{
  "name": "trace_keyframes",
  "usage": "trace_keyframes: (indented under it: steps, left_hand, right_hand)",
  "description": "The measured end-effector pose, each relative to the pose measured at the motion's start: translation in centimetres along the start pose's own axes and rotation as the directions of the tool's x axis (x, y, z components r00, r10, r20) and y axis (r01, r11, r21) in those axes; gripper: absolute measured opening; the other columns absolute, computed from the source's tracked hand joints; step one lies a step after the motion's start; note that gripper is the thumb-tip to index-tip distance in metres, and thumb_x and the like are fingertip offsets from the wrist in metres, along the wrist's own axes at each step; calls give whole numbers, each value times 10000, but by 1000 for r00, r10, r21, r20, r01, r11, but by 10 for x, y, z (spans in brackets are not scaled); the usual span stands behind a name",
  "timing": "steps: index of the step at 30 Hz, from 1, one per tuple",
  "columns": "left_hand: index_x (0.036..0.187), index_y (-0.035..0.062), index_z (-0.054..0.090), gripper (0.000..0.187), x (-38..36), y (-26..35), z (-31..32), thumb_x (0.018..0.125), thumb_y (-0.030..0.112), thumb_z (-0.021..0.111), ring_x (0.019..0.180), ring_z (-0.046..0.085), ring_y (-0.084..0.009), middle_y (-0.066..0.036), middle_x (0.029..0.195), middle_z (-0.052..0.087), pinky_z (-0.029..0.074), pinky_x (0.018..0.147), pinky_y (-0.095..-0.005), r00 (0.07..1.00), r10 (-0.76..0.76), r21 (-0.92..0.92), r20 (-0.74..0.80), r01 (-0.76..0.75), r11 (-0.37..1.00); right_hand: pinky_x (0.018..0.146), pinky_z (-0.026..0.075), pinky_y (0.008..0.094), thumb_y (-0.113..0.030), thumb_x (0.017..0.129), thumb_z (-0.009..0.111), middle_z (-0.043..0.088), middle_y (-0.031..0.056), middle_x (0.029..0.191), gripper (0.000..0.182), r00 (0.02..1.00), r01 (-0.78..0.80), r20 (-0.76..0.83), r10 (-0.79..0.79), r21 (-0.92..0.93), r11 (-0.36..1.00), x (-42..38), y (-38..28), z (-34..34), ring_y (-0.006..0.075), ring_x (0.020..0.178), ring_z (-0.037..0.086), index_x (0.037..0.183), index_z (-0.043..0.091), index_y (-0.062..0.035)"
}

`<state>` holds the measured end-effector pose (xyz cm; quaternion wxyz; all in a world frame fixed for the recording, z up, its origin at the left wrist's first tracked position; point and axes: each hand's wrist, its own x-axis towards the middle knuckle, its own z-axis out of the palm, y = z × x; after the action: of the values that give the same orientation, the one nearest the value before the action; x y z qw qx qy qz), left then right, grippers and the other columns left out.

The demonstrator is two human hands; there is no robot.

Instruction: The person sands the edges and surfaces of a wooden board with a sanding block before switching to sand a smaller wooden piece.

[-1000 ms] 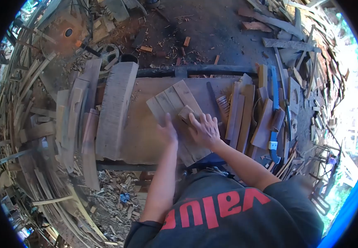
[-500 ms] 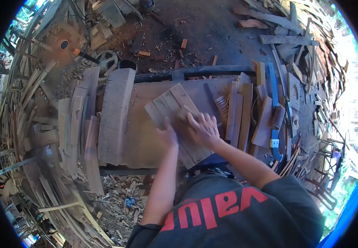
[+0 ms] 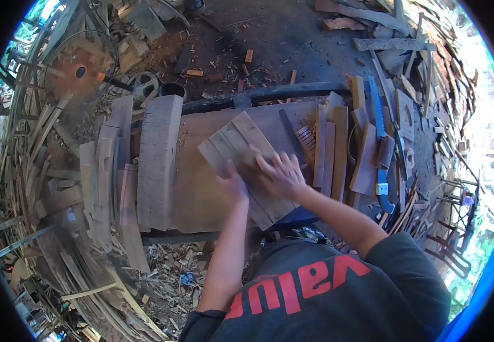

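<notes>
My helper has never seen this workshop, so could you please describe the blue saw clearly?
Start from the wide workbench in the middle. Upright in the picture, wooden pieces lie side by side at its right end, and the saw is just beyond them. Unlike the brown wood beside it, its long blade is bright blue.

Blue saw (image 3: 378, 108): right side, beside boards (image 3: 365, 165).
Thick plank (image 3: 158, 165): 1, left of centre.
Round wire cage (image 3: 80, 72): I see it upper left.
Blue scrap (image 3: 186, 279): among wood chips (image 3: 170, 265).
</notes>
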<state>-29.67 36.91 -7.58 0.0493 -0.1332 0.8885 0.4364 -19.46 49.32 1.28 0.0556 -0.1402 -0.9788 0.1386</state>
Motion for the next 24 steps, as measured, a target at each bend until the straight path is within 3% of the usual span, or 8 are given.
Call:
trace_keyframes:
  steps: [8,13,15,17,19,20,22,24]
  left_hand:
    - [1177,-114,615,859,-1,7,1,886,695,603,1075,667,-423,-302,1153,675,516,922,-479,996,-94,160,-1,93,983]
    - [1264,-119,581,805,4,7,-4,897,591,683,1132,649,-370,-257,1235,663,494,980,-429,992,112,-251,50,-96,963]
    - [1273,-123,574,791,2,14,-14,896,560,704,1132,647,-362,-250,1238,663,490,988,-422,992,80,-248,94,-54,967]
    - [1282,-127,566,780,7,12,-20,894,530,725,1133,644,-353,-244,1242,663,487,996,-414,989,44,-256,138,-7,967]
    - [1285,-133,559,779,25,-14,-21,885,509,745,1139,641,-371,-258,1251,657,485,997,-423,981,118,-294,154,-69,953]
    - [1285,-133,559,779,31,-12,-30,885,509,745,1139,641,-371,-258,1251,657,485,997,-423,982,115,-306,148,-65,950]
    - [1353,-75,526,693,32,1,-53,937,453,693,1215,598,-388,-261,1310,615,449,1054,-435,964,-15,63,267,-2,998]
    - [1316,-54,555,619,13,22,-65,943,421,692,1158,615,-388,-242,1250,636,464,1022,-441,986,130,208,106,-150,967]
  right_hand:
    - [834,409,472,-341,862,676,570,117,1124,567,985,-40,-162,54,90,995,133,1,16,315,1033,557,1385,508,-199]
    - [892,423,476,-348,864,688,591,139,1178,616,997,-45,-61,54,151,988,143,7,8,334,1094,559,1417,492,-161]
    - [958,439,488,-349,902,678,590,137,1305,590,968,-45,-194,157,485,873,121,17,9,331,1186,563,1414,492,-123]
    - [951,489,453,-371,966,639,609,160,1318,570,934,-346,217,284,749,565,94,37,-8,310,1135,621,1424,489,-67]
    - [852,553,424,-443,1029,535,647,183,1227,537,814,-458,509,282,859,-228,61,42,-25,266,1015,670,1397,513,-51]
    - [852,553,424,-443,1029,535,647,183,1227,537,817,-460,505,277,862,-214,44,50,-25,266,1015,670,1397,513,-51]
    - [818,578,422,-501,1053,443,649,193,1184,561,832,-402,549,-77,502,-766,16,62,-19,241,972,675,1382,522,-53]
    - [799,584,429,-526,1054,415,648,196,1175,581,832,-401,546,-99,468,-788,0,58,-22,243,971,674,1377,523,-56]
